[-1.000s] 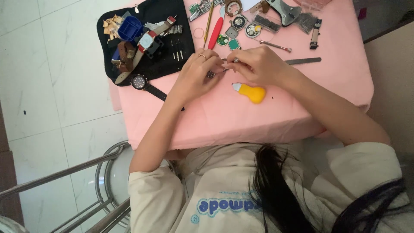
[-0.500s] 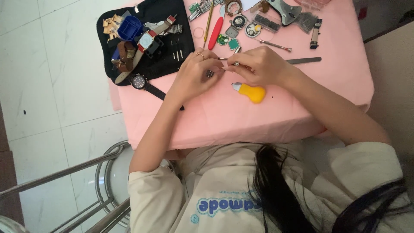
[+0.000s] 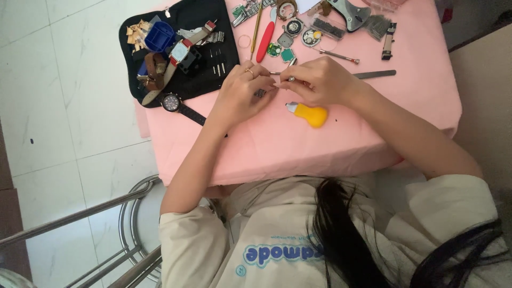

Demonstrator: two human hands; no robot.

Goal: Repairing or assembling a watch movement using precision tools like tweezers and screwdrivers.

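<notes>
My left hand (image 3: 241,92), with a ring on one finger, pinches a small dark metal watch part (image 3: 260,93) just above the pink table cover (image 3: 277,144). My right hand (image 3: 320,80) meets it from the right and grips a thin metal pin tool (image 3: 290,78), whose tip points at the part. The fingertips of both hands nearly touch. A yellow bulb-shaped tool (image 3: 310,114) lies on the cover just below my right hand. What the fingers hide of the part I cannot make out.
A black mat (image 3: 184,85) at the left holds watches, straps and a blue box (image 3: 160,36). A black wristwatch (image 3: 173,103) lies at its edge. A red-handled tool (image 3: 265,36), watch movements (image 3: 294,26) and a metal bar (image 3: 376,74) sit behind my hands. A metal stool (image 3: 133,234) stands below left.
Both hands stay pressed together over the small part, with only slight finger shifts. The objects on the table have not moved.
</notes>
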